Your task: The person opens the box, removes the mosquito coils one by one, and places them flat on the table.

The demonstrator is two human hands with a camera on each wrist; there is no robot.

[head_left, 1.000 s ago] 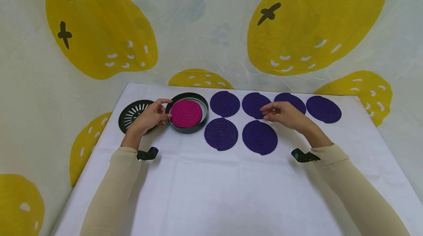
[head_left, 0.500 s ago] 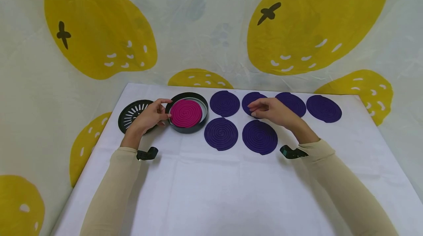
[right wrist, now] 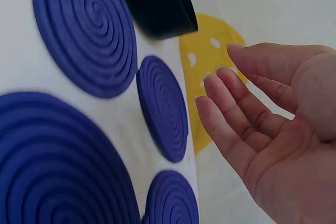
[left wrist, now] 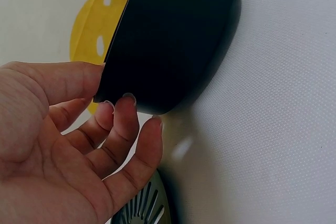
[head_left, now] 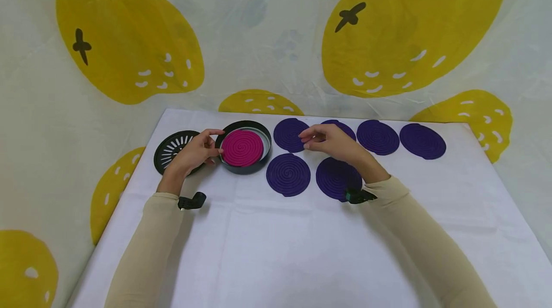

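Observation:
At the back left of the table, my left hand (head_left: 195,152) holds the rim of a round dark container (head_left: 243,170), thumb and fingertips at its left edge. In the left wrist view the thumb lies at the rim and the other fingers bend along the wall (left wrist: 163,40). A pink spiral coaster (head_left: 242,147) lies inside the container. My right hand (head_left: 329,142) holds nothing and hovers over the purple spiral coasters, its fingertips overlapping a back-row coaster (head_left: 290,134) in the head view. The right wrist view shows its fingers loosely bent, thumb apart.
Several purple coasters lie flat in two rows, including front ones (head_left: 288,175) and a far-right one (head_left: 422,141). A black slotted disc (head_left: 170,147) sits left of the container, partly behind my left hand. A fruit-print cloth (head_left: 267,35) hangs behind the white table (head_left: 267,250).
My right hand has moved left across the purple coasters, toward the container, with nothing in it. The left hand and the container have stayed in place.

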